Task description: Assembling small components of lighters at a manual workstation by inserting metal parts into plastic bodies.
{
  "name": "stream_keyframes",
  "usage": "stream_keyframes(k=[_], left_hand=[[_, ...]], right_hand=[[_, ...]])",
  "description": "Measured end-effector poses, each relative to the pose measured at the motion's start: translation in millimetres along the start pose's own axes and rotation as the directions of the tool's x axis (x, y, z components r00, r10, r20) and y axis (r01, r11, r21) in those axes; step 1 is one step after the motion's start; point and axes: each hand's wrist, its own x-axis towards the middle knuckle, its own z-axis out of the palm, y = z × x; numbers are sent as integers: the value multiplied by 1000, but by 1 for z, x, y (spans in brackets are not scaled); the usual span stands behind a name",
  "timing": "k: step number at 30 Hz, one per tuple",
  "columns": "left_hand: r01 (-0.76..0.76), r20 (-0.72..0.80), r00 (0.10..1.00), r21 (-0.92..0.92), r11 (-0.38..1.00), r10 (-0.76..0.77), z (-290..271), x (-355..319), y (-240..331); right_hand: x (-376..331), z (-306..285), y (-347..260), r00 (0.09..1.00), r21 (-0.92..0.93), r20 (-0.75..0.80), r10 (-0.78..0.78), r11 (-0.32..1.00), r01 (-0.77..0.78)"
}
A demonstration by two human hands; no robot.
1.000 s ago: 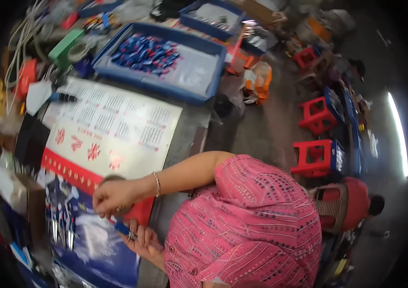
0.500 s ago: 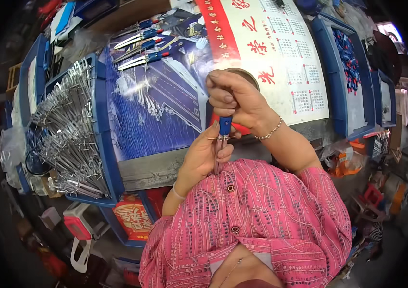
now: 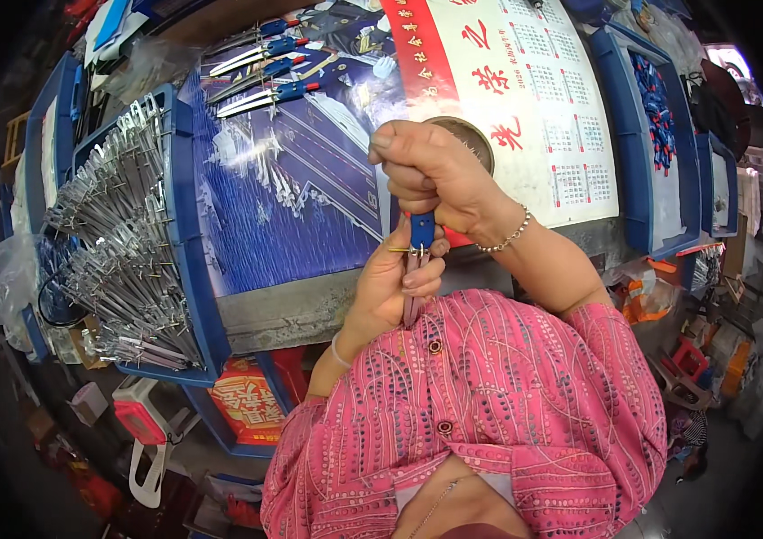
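In front of my chest I hold a blue-handled metal tool (image 3: 422, 230) upright, with a thin crossbar under the handle and a long narrow shaft pointing down toward my shirt. My left hand (image 3: 377, 292) is closed round the shaft just below the crossbar. Above it, my right hand (image 3: 440, 171) makes a fist over the upper end of the handle and hides that end. Several similar tools (image 3: 266, 95), with silver shafts and blue handles with red tips, lie side by side at the far left of the table.
Left stands a blue tray (image 3: 186, 225) heaped with silver metal shafts (image 3: 125, 251). A blue tray (image 3: 638, 225) at the right holds blue-and-red handles (image 3: 656, 112). A round tin (image 3: 482, 136) sits behind my right hand, on a calendar sheet (image 3: 570, 126) covering the table.
My right fist has shifted slightly up and left, still on the handle. My left hand keeps its hold below the crossbar. The whole view has tilted a little.
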Motion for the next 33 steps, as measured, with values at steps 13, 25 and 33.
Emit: stream_keyframes(k=[13, 25, 33], left_hand=[[12, 126, 992, -108, 994, 2, -1, 3, 2], [-91, 137, 984, -152, 984, 113, -1, 3, -4], [-190, 158, 966, -95, 977, 203, 4, -1, 2]], right_hand=[[9, 0, 1, 999, 37, -36, 25, 999, -23], [16, 0, 8, 999, 95, -36, 28, 995, -25], [11, -10, 17, 948, -339, 32, -318, 888, 309]])
